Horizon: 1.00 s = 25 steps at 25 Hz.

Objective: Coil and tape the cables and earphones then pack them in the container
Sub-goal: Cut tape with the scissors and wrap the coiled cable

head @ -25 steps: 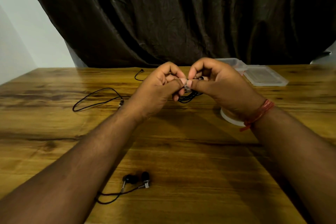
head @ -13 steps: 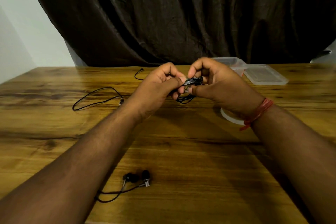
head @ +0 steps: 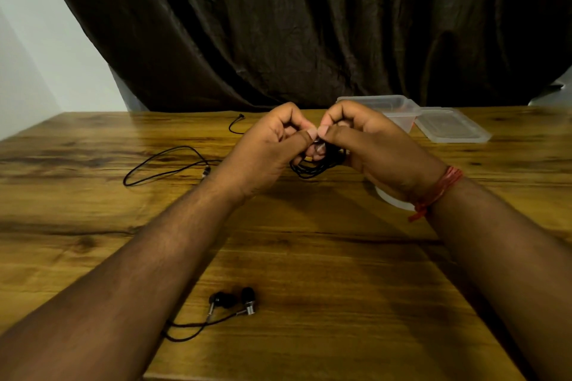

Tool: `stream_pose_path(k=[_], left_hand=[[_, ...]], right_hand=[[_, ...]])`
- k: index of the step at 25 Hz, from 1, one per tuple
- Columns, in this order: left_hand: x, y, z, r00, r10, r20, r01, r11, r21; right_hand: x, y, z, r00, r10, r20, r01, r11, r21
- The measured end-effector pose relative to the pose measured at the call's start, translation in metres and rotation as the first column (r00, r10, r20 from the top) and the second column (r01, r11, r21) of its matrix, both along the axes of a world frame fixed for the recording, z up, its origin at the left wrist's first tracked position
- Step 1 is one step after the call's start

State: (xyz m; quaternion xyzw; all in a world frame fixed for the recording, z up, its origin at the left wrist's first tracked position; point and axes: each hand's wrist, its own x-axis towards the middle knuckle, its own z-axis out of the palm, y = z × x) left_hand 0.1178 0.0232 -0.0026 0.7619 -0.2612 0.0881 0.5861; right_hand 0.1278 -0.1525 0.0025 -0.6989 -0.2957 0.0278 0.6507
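Above the middle of the wooden table, my left hand (head: 266, 151) and my right hand (head: 368, 145) both pinch a small coil of black cable (head: 315, 165), thumbs meeting over its top; loops hang below my fingers. A loose black cable (head: 167, 165) lies on the table to the left, its far end near the back edge. Black earphones (head: 235, 303) with silver stems rest near the front, between my forearms. A white tape roll (head: 391, 199) lies mostly hidden under my right wrist. The clear plastic container (head: 393, 107) stands at the back right, behind my right hand.
The container's clear lid (head: 452, 127) lies flat to the right of the container. A dark curtain hangs behind the table's back edge. The table's front edge runs just below the earphones.
My thumbs have come together again over the top of the coil, covering the part that showed half a second ago. The coil's loops hang slightly lower. The other items have not moved.
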Motion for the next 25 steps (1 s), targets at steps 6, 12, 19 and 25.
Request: stream_pose_path(k=[6, 12, 19, 25], left_hand=[[-0.001, 0.001, 0.0, 1.0, 0.012, 0.013, -0.012, 1.0, -0.016], [-0.001, 0.002, 0.001, 1.0, 0.011, 0.011, -0.011, 1.0, -0.005], [-0.002, 0.002, 0.003, 1.0, 0.011, -0.011, -0.011, 1.0, -0.001], [0.0, 0.002, 0.001, 1.0, 0.018, -0.021, -0.018, 1.0, 0.01]], right_hand=[[0.002, -0.004, -0.001, 0.999, 0.038, 0.031, -0.036, 0.997, -0.063], [0.004, -0.003, -0.004, 0.998, -0.038, 0.057, 0.046, 0.989, -0.142], [0.007, 0.003, -0.008, 0.954, -0.192, 0.23, 0.24, 0.948, -0.208], [0.004, 0.005, -0.011, 0.902, -0.228, 0.366, 0.338, 0.901, -0.272]])
